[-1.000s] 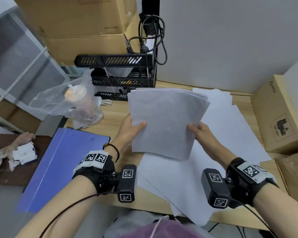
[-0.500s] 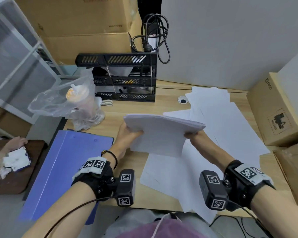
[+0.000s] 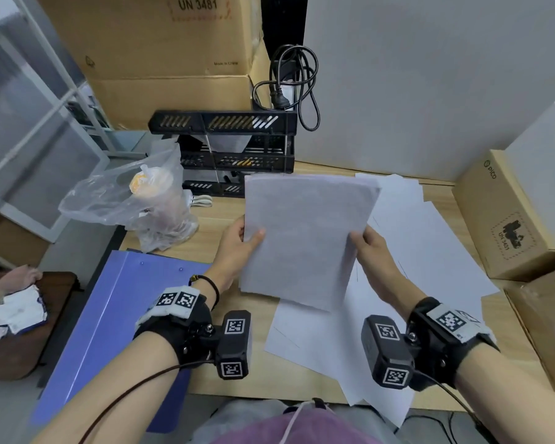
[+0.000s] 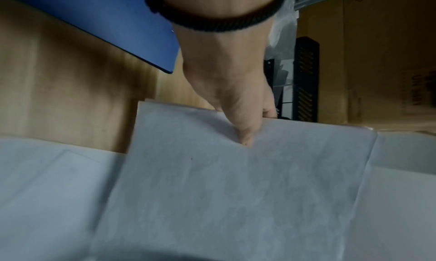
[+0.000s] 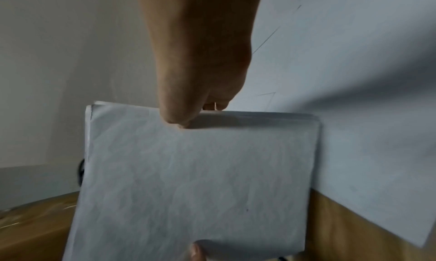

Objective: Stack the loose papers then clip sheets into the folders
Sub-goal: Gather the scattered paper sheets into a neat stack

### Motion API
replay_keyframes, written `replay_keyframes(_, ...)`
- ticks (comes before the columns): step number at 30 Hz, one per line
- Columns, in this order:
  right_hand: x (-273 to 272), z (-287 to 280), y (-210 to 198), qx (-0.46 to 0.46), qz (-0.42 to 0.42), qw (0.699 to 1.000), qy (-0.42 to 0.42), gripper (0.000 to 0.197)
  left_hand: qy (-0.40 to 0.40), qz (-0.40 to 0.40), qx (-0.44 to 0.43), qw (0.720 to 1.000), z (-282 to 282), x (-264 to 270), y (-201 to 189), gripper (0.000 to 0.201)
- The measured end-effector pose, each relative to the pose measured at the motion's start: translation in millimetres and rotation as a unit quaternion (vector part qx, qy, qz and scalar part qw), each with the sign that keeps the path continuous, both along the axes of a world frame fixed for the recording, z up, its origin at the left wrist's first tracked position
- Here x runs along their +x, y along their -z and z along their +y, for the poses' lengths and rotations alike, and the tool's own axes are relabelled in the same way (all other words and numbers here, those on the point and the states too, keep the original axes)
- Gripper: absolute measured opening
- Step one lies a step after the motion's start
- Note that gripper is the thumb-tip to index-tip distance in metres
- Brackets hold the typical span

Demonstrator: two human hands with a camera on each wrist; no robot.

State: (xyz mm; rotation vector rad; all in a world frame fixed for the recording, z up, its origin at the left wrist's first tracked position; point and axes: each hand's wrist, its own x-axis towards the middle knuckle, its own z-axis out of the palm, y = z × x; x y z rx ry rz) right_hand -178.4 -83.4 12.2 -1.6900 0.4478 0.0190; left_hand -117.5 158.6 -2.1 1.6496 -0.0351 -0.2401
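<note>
The person holds a stack of white paper sheets (image 3: 305, 238) upright above the light wooden desk (image 3: 205, 225), with its flat face turned toward the head camera and its lower edge raised off the desk. The left hand (image 3: 237, 243) grips the left edge of the stack: the thumb lies across the front face and the other fingers go behind the sheets. The right hand (image 3: 370, 251) grips the right edge in the same way, with the thumb on the front. In the left wrist view the thumb of the left hand (image 4: 235, 114) presses on the top sheet of the stack (image 4: 235, 190), and in the right wrist view the right hand (image 5: 200, 89) pinches the edge of the stack (image 5: 195, 186), whose sheets are not fully aligned at one corner. Under and to the right of the held stack, more loose white paper sheets (image 3: 430, 251) lie spread on the desk and overlap one another. A closed blue plastic folder (image 3: 109, 331) lies flat at the left side of the desk, partly over its edge, near the left forearm. Behind the folder stands a clear plastic bag with a drink cup inside (image 3: 141, 200), and behind the stack a black tiered document tray (image 3: 237, 149) stands against the wall. A brown cardboard box (image 3: 507, 219) rests at the right end of the desk.
</note>
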Motion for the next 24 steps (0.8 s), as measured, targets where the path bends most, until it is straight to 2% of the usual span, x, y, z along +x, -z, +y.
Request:
replay_keyframes(4,21.1,2.4,-35.6,0.017,-0.062,0.998,0.019,0.026,-0.008,-0.028,-0.047,0.998,0.7,16.8,-33.6,0.027)
replay_keyframes(6,24.9,3.7,-40.1,0.031,-0.073,0.996,0.030,0.026,-0.007,-0.030,-0.062,0.998,3.9,17.9,-38.8,0.035)
replay_keyframes(11,8.4,12.0,-9.0,0.017,0.000,1.000,-0.016,0.043,-0.008,0.033,-0.029,0.999,15.8,2.2,-2.9,0.051)
replay_keyframes(14,0.7,16.1,4.5,0.019,0.048,0.998,-0.024,0.036,0.013,0.052,-0.012,0.998,14.7,-9.5,14.6,0.051)
replay_keyframes(16,1.6,22.1,2.3,0.028,0.070,0.997,-0.019,0.038,-0.006,0.052,-0.002,0.999,8.4,-11.9,14.3,0.046)
replay_keyframes(20,21.9,29.3,-19.1,0.056,0.034,0.998,-0.001,0.042,-0.069,0.044,-0.008,0.997,-3.3,7.4,-12.4,0.035)
replay_keyframes(24,31.3,23.9,-28.0,0.040,0.009,0.999,-0.001,0.044,-0.056,0.002,-0.029,0.998,5.2,24.4,-26.0,0.039)
